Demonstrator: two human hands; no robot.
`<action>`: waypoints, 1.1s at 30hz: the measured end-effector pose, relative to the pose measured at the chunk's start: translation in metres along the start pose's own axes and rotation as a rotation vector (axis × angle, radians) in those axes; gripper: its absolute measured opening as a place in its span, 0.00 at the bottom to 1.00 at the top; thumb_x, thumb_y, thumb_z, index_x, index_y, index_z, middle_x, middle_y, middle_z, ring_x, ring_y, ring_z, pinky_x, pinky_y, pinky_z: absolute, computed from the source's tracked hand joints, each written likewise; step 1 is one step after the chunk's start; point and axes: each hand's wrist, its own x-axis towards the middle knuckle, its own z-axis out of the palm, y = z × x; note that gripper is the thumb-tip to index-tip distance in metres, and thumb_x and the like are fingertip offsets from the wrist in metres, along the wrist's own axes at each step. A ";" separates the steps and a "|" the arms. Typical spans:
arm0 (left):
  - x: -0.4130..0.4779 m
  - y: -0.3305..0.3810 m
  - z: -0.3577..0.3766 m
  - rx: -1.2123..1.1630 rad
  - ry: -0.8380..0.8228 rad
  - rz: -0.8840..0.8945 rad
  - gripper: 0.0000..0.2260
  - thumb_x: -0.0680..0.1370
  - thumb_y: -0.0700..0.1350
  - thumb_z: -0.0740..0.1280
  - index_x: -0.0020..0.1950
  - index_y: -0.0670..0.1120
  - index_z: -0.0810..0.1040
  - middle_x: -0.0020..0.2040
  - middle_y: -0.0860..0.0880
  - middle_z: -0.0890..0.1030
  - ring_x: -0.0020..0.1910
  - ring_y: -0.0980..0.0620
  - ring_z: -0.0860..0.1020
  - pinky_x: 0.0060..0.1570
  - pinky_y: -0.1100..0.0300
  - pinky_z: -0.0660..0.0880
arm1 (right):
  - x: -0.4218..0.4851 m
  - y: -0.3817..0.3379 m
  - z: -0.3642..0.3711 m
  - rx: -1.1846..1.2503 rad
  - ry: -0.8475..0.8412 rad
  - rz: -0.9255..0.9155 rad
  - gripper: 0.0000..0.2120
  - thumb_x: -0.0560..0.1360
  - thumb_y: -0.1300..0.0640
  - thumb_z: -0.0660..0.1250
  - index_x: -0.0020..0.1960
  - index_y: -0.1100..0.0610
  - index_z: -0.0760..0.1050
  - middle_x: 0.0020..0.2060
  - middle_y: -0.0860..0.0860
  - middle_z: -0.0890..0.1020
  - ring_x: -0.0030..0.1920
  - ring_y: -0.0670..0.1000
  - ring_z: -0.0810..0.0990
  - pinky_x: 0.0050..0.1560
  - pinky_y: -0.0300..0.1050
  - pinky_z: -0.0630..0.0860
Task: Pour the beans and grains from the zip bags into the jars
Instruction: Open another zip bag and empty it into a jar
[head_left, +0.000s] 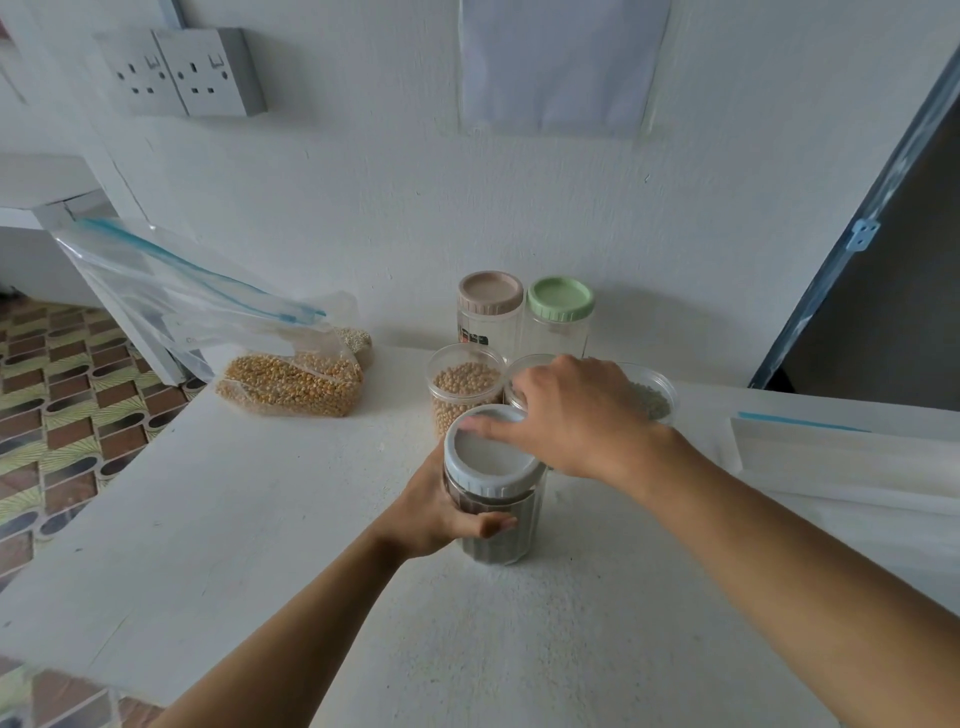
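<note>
Jar (498, 525) of dark beans is standing near the middle of the counter (260, 519), ribbed clear plastic, nearly full. The left hand (441, 512) is wrapping round its body, thumb across the front, and the right hand (576, 415) is gripping the white lid (488, 457) from above, fingers curling over the far rim. To my eye the lid is being screwed down. It wants seating flat before turning, with the left hand bracing hard, since smooth plastic is likely slipping easily.

Toward the back edge, an open jar of yellow beans (462, 384) and an open jar of greenish grains (655, 401) are waiting for lids, behind them a beige-lidded jar (491, 312) and a green-lidded jar (560, 317). Near the back left corner a crinkly zip bag of corn (291, 382) is slumping, unpoured.
</note>
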 end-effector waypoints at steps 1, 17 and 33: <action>0.000 -0.001 -0.001 0.002 0.003 -0.003 0.39 0.68 0.43 0.77 0.75 0.42 0.64 0.68 0.49 0.77 0.70 0.45 0.75 0.66 0.58 0.73 | 0.000 0.004 -0.001 0.069 -0.018 -0.029 0.33 0.72 0.22 0.57 0.48 0.53 0.74 0.43 0.49 0.78 0.40 0.50 0.75 0.44 0.48 0.72; -0.001 0.007 -0.002 0.069 -0.015 -0.010 0.34 0.70 0.38 0.76 0.73 0.41 0.67 0.64 0.52 0.79 0.67 0.48 0.77 0.63 0.59 0.75 | 0.006 -0.007 0.007 0.143 -0.190 -0.281 0.32 0.72 0.25 0.62 0.69 0.41 0.68 0.59 0.47 0.72 0.61 0.49 0.70 0.58 0.49 0.70; -0.005 -0.005 0.008 0.126 0.121 0.045 0.38 0.67 0.34 0.81 0.73 0.38 0.67 0.64 0.43 0.78 0.65 0.41 0.77 0.63 0.48 0.77 | -0.006 -0.009 0.065 0.618 0.211 -0.297 0.24 0.71 0.40 0.73 0.63 0.51 0.81 0.52 0.49 0.79 0.55 0.46 0.76 0.59 0.46 0.75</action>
